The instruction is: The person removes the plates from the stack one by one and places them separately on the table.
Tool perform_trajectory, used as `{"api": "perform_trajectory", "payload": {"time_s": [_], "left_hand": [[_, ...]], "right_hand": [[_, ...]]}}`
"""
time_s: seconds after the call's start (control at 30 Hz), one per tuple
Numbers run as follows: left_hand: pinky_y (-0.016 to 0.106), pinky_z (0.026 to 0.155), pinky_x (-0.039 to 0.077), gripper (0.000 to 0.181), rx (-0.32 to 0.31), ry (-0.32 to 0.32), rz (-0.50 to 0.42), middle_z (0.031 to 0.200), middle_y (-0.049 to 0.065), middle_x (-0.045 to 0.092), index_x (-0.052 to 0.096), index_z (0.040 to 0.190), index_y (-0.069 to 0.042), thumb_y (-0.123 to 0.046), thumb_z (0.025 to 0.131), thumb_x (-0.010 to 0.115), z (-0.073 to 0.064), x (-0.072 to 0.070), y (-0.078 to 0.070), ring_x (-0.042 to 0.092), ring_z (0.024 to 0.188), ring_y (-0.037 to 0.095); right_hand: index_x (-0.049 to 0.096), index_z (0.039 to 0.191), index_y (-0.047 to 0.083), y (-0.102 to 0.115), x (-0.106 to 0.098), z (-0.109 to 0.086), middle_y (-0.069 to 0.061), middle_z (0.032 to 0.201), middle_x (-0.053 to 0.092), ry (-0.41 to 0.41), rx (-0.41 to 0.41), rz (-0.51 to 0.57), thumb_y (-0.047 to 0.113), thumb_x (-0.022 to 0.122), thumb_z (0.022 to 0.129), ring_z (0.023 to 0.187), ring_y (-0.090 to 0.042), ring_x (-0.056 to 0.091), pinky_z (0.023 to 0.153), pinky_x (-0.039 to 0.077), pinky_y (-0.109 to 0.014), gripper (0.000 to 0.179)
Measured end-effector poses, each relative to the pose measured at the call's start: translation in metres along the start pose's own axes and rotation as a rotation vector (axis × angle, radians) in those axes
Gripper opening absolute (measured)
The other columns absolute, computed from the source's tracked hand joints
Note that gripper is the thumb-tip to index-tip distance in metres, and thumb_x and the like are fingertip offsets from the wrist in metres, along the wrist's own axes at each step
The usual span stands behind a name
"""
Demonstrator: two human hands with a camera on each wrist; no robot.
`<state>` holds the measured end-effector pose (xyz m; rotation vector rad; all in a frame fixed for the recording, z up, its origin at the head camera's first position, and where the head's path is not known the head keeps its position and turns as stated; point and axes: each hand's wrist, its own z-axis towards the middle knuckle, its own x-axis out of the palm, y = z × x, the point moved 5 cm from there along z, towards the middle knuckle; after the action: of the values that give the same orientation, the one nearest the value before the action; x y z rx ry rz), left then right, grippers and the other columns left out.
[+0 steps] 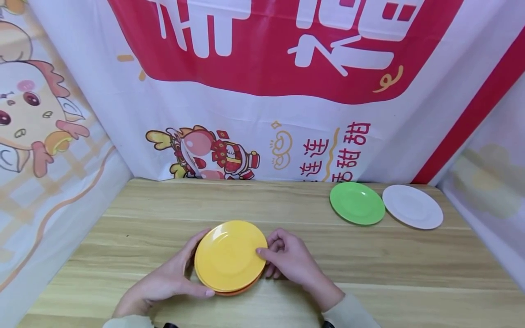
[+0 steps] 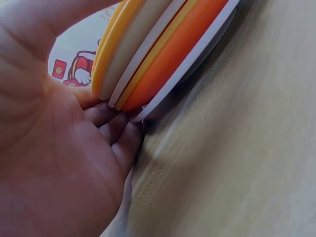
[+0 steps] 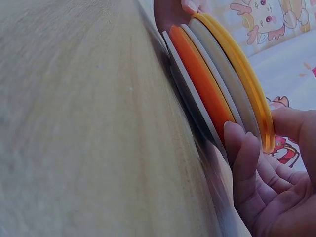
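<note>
A stack of plates stands in front of me, topped by a round yellow plate point(image 1: 231, 256). Below it, pale rims and an orange plate point(image 3: 200, 74) show in the right wrist view, with a white plate point(image 2: 190, 61) at the bottom in the left wrist view. My left hand point(image 1: 174, 278) holds the stack's left side, its thumb at the near rim and fingers around the far edge. On the right, my right hand point(image 1: 293, 257) grips the rim, thumb over the yellow plate and curled fingers against the plate edges.
A green plate point(image 1: 357, 203) and a white plate point(image 1: 412, 206) lie side by side at the back right of the wooden table point(image 1: 320, 296). Behind the table hangs a printed red and white cloth point(image 1: 262, 109), and cloth walls stand at both sides.
</note>
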<state>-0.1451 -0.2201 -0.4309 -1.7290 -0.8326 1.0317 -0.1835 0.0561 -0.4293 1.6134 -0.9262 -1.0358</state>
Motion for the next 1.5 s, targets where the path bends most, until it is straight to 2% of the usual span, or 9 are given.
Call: {"api": "perform_trajectory", "payload": {"time_s": [0.57, 0.6, 0.67, 0.77, 0.83, 0.9, 1.0, 1.1, 1.5], "left_hand": [[0.071, 0.131, 0.004, 0.123, 0.019, -0.011, -0.005, 0.179, 0.006, 0.024, 0.022, 0.170, -0.026, -0.021, 0.075, 0.099, 0.001, -0.002, 0.003, 0.011, 0.166, 0.037], [0.065, 0.133, 0.008, 0.123, 0.017, -0.013, 0.001, 0.179, 0.005, 0.024, 0.022, 0.171, -0.027, -0.021, 0.075, 0.099, 0.001, -0.002, 0.003, 0.011, 0.166, 0.036], [0.044, 0.135, 0.016, 0.123, 0.018, -0.015, 0.005, 0.179, 0.004, 0.024, 0.022, 0.170, -0.027, -0.021, 0.075, 0.099, 0.000, -0.003, 0.004, 0.011, 0.167, 0.035], [0.011, 0.121, 0.022, 0.121, 0.026, -0.012, -0.004, 0.179, 0.003, 0.025, 0.023, 0.170, -0.029, -0.020, 0.076, 0.098, 0.000, -0.003, 0.004, 0.011, 0.167, 0.033], [0.002, 0.111, 0.022, 0.121, 0.029, -0.010, -0.008, 0.179, 0.002, 0.025, 0.023, 0.170, -0.029, -0.019, 0.076, 0.098, -0.001, -0.003, 0.004, 0.010, 0.167, 0.032], [0.012, 0.121, 0.022, 0.121, 0.030, -0.011, -0.002, 0.179, 0.003, 0.025, 0.023, 0.170, -0.028, -0.020, 0.076, 0.098, -0.001, -0.002, 0.004, 0.011, 0.167, 0.033], [0.042, 0.133, 0.016, 0.122, 0.025, -0.011, 0.004, 0.179, 0.003, 0.024, 0.022, 0.170, -0.028, -0.021, 0.076, 0.098, 0.000, -0.002, 0.003, 0.011, 0.167, 0.033], [0.067, 0.131, 0.004, 0.122, 0.025, -0.007, -0.007, 0.179, 0.004, 0.023, 0.022, 0.170, -0.027, -0.021, 0.076, 0.098, 0.000, -0.001, 0.002, 0.010, 0.167, 0.035], [0.070, 0.130, 0.003, 0.122, 0.034, -0.005, 0.003, 0.179, 0.005, 0.023, 0.021, 0.170, -0.025, -0.021, 0.076, 0.098, 0.001, -0.001, 0.002, 0.010, 0.167, 0.036]], "right_hand": [[0.062, 0.110, 0.004, 0.000, -0.002, 0.001, -0.007, 0.079, 0.067, 0.028, -0.001, 0.026, 0.026, 0.077, 0.100, 0.058, -0.019, 0.070, 0.051, 0.057, -0.028, 0.029], [0.062, 0.110, 0.004, 0.000, -0.002, 0.001, -0.007, 0.078, 0.068, 0.029, -0.002, 0.025, 0.026, 0.077, 0.100, 0.058, -0.019, 0.070, 0.051, 0.057, -0.028, 0.028], [0.064, 0.109, 0.004, 0.000, -0.002, 0.001, -0.007, 0.076, 0.069, 0.029, -0.004, 0.022, 0.026, 0.076, 0.100, 0.057, -0.019, 0.070, 0.051, 0.057, -0.028, 0.027], [0.066, 0.109, 0.003, 0.001, -0.003, 0.002, -0.007, 0.073, 0.070, 0.028, -0.006, 0.021, 0.026, 0.075, 0.101, 0.057, -0.019, 0.070, 0.051, 0.056, -0.027, 0.026], [0.067, 0.109, 0.003, 0.001, -0.003, 0.001, -0.007, 0.072, 0.070, 0.027, -0.009, 0.021, 0.027, 0.075, 0.101, 0.057, -0.019, 0.070, 0.051, 0.057, -0.027, 0.026], [0.068, 0.109, 0.003, 0.001, -0.004, 0.001, -0.007, 0.072, 0.070, 0.024, -0.013, 0.018, 0.028, 0.075, 0.101, 0.057, -0.019, 0.070, 0.051, 0.056, -0.028, 0.027], [0.069, 0.109, 0.003, 0.002, -0.006, 0.001, -0.007, 0.073, 0.071, 0.022, -0.024, 0.011, 0.028, 0.074, 0.101, 0.058, -0.019, 0.070, 0.051, 0.057, -0.029, 0.027], [0.069, 0.110, 0.003, 0.002, -0.008, 0.001, -0.007, 0.073, 0.071, 0.020, -0.029, 0.004, 0.029, 0.074, 0.102, 0.058, -0.019, 0.069, 0.052, 0.058, -0.030, 0.027], [0.069, 0.116, 0.003, 0.002, -0.017, 0.002, -0.007, 0.081, 0.073, 0.027, 0.021, 0.043, 0.029, 0.074, 0.102, 0.061, -0.019, 0.070, 0.056, 0.058, -0.029, 0.031]]}}
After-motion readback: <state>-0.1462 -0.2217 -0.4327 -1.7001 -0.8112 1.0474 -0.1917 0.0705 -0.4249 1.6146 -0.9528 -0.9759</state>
